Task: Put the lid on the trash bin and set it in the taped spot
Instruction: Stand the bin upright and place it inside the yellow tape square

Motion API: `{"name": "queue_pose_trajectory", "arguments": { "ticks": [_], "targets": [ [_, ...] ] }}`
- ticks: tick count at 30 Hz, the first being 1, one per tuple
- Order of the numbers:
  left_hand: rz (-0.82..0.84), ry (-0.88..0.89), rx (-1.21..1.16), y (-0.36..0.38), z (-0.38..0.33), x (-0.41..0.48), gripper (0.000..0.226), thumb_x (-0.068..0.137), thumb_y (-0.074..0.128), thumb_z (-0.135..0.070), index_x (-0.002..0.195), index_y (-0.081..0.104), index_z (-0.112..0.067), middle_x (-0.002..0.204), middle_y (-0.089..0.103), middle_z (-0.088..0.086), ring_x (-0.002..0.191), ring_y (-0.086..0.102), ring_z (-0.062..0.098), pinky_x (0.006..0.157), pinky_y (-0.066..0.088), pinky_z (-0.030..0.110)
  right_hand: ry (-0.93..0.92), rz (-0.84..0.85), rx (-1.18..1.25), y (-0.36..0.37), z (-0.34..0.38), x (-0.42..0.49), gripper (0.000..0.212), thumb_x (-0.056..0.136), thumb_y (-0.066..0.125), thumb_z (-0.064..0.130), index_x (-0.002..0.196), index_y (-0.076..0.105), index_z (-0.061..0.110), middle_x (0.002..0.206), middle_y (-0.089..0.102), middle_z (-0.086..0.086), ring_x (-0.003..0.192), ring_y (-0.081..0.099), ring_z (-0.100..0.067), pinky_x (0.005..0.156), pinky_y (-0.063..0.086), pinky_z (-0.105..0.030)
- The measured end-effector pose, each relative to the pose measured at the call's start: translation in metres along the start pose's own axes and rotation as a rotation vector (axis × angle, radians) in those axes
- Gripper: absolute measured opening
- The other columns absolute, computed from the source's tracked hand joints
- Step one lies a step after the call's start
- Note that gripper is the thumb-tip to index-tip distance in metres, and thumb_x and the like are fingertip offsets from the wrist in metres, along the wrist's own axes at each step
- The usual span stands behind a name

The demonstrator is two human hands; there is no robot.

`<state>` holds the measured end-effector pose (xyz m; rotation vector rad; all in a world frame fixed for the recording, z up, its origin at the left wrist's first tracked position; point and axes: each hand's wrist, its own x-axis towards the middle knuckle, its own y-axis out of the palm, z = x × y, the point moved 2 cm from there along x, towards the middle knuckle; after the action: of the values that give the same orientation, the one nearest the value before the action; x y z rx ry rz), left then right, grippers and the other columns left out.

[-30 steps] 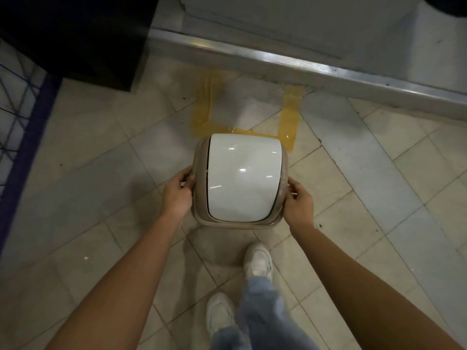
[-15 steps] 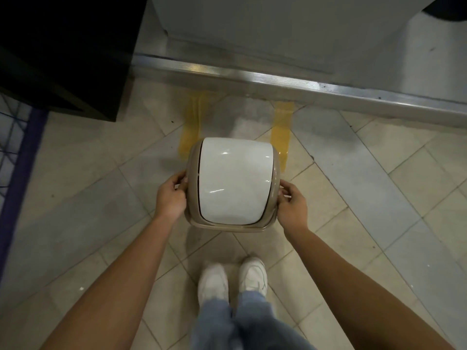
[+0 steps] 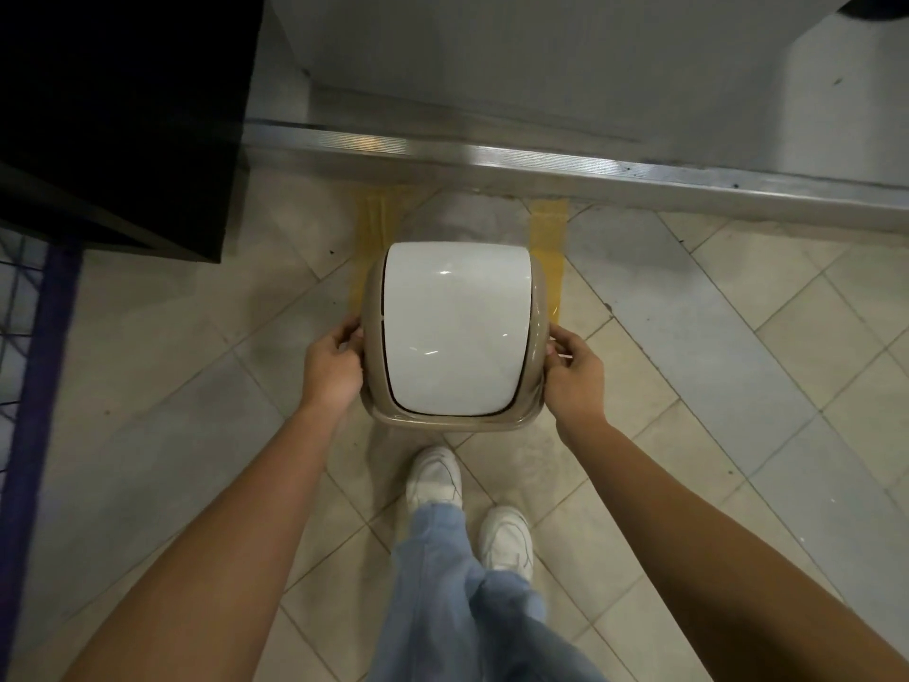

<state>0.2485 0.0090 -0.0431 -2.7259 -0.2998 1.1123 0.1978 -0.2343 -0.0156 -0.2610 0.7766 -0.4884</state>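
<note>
The trash bin (image 3: 455, 420) is beige, and its lid with a white swing flap (image 3: 455, 327) sits on top. I hold it in front of me above the tiled floor. My left hand (image 3: 332, 369) grips its left side and my right hand (image 3: 575, 374) grips its right side. Two yellow tape strips (image 3: 547, 228) run from the metal threshold toward me; the bin hides their near ends and the stretch of floor between them.
A metal threshold (image 3: 541, 162) and a white wall lie just beyond the tape. A black cabinet (image 3: 118, 115) stands at the far left, with a blue wire frame (image 3: 34, 386) along the left edge. My white shoes (image 3: 435, 477) are under the bin's near side.
I have stepped forward with the bin, so the threshold and tape are closer. The bin now covers more of the tape strips. Both hands keep the same grip.
</note>
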Motion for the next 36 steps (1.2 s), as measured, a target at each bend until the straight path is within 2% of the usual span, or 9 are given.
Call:
{"name": "queue_pose_trajectory", "arguments": {
  "ticks": [5, 11, 15, 19, 22, 28, 31, 34, 36],
  "targets": [
    [0.031, -0.013, -0.028, 0.011, -0.005, 0.009, 0.03, 0.091, 0.049, -0.013, 0.12, 0.059, -0.01, 0.113, 0.065, 0.01, 0.105, 0.061, 0.024, 0.098, 0.045, 0.043, 0.045, -0.041, -0.005, 0.004, 0.0, 0.01, 0.038, 0.091, 0.042, 0.004, 0.123, 0.056, 0.018, 0.112, 0.063, -0.005, 0.09, 0.057, -0.014, 0.09, 0.051, -0.039],
    [0.069, 0.01, -0.084, 0.021, -0.014, 0.019, 0.032, 0.091, 0.05, -0.014, 0.122, 0.057, -0.012, 0.113, 0.064, 0.006, 0.099, 0.061, 0.014, 0.093, 0.047, 0.031, 0.082, -0.072, 0.031, 0.004, 0.001, 0.021, 0.043, 0.089, 0.036, -0.001, 0.121, 0.056, 0.018, 0.104, 0.06, 0.001, 0.086, 0.057, -0.011, 0.081, 0.05, -0.032],
    [0.054, 0.023, -0.111, 0.021, -0.021, 0.026, 0.03, 0.091, 0.05, -0.011, 0.12, 0.057, -0.011, 0.114, 0.063, 0.007, 0.102, 0.06, 0.016, 0.095, 0.046, 0.032, 0.088, -0.066, 0.09, 0.013, 0.009, 0.026, 0.042, 0.089, 0.036, -0.001, 0.122, 0.056, 0.018, 0.107, 0.062, 0.0, 0.092, 0.061, -0.018, 0.084, 0.052, -0.034],
    [0.068, 0.03, -0.106, 0.022, -0.023, 0.033, 0.033, 0.091, 0.051, -0.014, 0.123, 0.055, -0.011, 0.118, 0.062, 0.005, 0.106, 0.058, 0.016, 0.099, 0.044, 0.035, 0.072, -0.071, 0.128, 0.015, 0.015, 0.036, 0.041, 0.091, 0.035, -0.001, 0.122, 0.056, 0.016, 0.099, 0.062, 0.006, 0.081, 0.059, -0.007, 0.072, 0.049, -0.024],
    [0.088, 0.024, -0.085, 0.027, -0.028, 0.041, 0.037, 0.091, 0.051, -0.017, 0.127, 0.052, -0.011, 0.126, 0.059, 0.008, 0.113, 0.056, 0.019, 0.102, 0.042, 0.04, 0.062, -0.065, 0.133, 0.015, 0.018, 0.045, 0.044, 0.089, 0.033, -0.003, 0.123, 0.056, 0.014, 0.101, 0.061, 0.004, 0.08, 0.057, -0.003, 0.069, 0.047, -0.02],
    [0.108, 0.074, -0.095, 0.033, -0.038, 0.052, 0.035, 0.092, 0.048, -0.013, 0.127, 0.053, -0.013, 0.123, 0.061, 0.005, 0.111, 0.057, 0.016, 0.099, 0.044, 0.033, 0.042, -0.067, 0.151, 0.019, 0.023, 0.057, 0.043, 0.09, 0.033, -0.002, 0.123, 0.055, 0.016, 0.095, 0.059, 0.013, 0.08, 0.057, 0.0, 0.062, 0.044, -0.014],
    [0.105, 0.075, -0.099, 0.036, -0.041, 0.058, 0.035, 0.092, 0.048, -0.015, 0.127, 0.053, -0.016, 0.119, 0.061, -0.001, 0.106, 0.058, 0.012, 0.093, 0.046, 0.026, 0.041, -0.072, 0.169, 0.02, 0.027, 0.061, 0.043, 0.091, 0.033, -0.001, 0.123, 0.056, 0.016, 0.102, 0.06, 0.007, 0.082, 0.056, 0.0, 0.065, 0.045, -0.016],
    [0.094, 0.087, -0.107, 0.04, -0.047, 0.066, 0.034, 0.092, 0.048, -0.016, 0.125, 0.055, -0.016, 0.109, 0.063, -0.006, 0.094, 0.06, 0.004, 0.076, 0.048, 0.012, 0.031, -0.072, 0.161, 0.02, 0.035, 0.069, 0.042, 0.091, 0.034, -0.001, 0.122, 0.056, 0.017, 0.1, 0.06, 0.009, 0.082, 0.056, 0.001, 0.064, 0.044, -0.014],
    [0.08, 0.097, -0.101, 0.042, -0.051, 0.07, 0.032, 0.091, 0.05, -0.016, 0.123, 0.056, -0.017, 0.104, 0.063, -0.01, 0.088, 0.059, -0.002, 0.066, 0.047, 0.007, 0.026, -0.061, 0.161, 0.021, 0.039, 0.073, 0.041, 0.092, 0.035, 0.0, 0.123, 0.056, 0.017, 0.101, 0.06, 0.009, 0.085, 0.059, -0.004, 0.071, 0.048, -0.019]
  ]
}}
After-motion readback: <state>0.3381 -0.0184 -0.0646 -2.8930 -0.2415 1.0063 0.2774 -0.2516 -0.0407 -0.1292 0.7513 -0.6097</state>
